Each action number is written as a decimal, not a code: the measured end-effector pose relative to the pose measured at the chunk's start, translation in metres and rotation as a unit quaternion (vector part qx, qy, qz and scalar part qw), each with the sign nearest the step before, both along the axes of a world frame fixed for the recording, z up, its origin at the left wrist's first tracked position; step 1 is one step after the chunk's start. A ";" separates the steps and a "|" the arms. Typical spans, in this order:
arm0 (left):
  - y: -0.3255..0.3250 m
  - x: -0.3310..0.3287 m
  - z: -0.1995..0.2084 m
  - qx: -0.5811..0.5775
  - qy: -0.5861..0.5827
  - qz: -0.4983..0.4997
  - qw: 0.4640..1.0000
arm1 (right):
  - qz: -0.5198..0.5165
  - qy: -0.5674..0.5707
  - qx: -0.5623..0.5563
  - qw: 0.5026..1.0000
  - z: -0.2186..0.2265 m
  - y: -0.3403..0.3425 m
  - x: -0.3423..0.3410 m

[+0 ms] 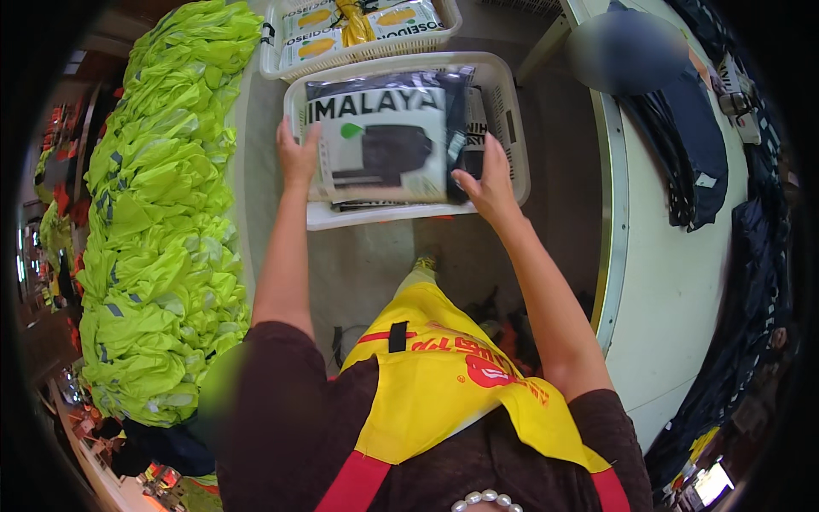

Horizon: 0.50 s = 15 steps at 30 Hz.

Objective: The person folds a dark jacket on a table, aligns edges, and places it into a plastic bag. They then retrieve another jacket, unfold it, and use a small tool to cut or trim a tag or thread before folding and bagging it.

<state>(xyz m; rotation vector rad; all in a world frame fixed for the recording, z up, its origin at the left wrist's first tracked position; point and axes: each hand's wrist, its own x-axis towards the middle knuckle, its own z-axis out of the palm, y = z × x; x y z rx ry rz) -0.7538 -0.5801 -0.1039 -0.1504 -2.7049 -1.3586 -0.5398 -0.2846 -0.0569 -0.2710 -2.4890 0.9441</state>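
A clear plastic bag of dark folded clothing [382,141], with a white printed insert showing a dark garment and a green mark, is above a white plastic basket [517,141]. My left hand [299,158] grips its left edge, the thumb over the front. At the opposite edge, my right hand [493,186] presses with the thumb against the plastic and the fingers pointing up. Motion smears the bag a little. Beneath and behind it, more similar dark bagged garments [476,115] lie in the basket, mostly hidden by the held one.
Bright yellow-green garments [162,213] are heaped along the left. Beyond, a second white basket [271,61] holds bagged goods with yellow pictures and a yellow strap. A pale table [657,299] on the right carries dark folded clothes [704,154], near a blurred shape.
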 end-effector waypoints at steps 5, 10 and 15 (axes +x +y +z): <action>-0.027 0.005 -0.056 0.105 -0.340 -0.004 0.935 | 0.077 -0.075 -0.027 0.994 0.003 -0.003 0.003; 0.028 0.049 0.022 0.166 -0.286 -0.189 0.925 | 0.061 -0.348 -0.200 0.914 0.000 -0.012 0.140; 0.119 -0.009 0.296 0.313 0.070 -0.418 0.850 | -0.106 -0.387 -0.279 0.872 -0.027 -0.040 0.315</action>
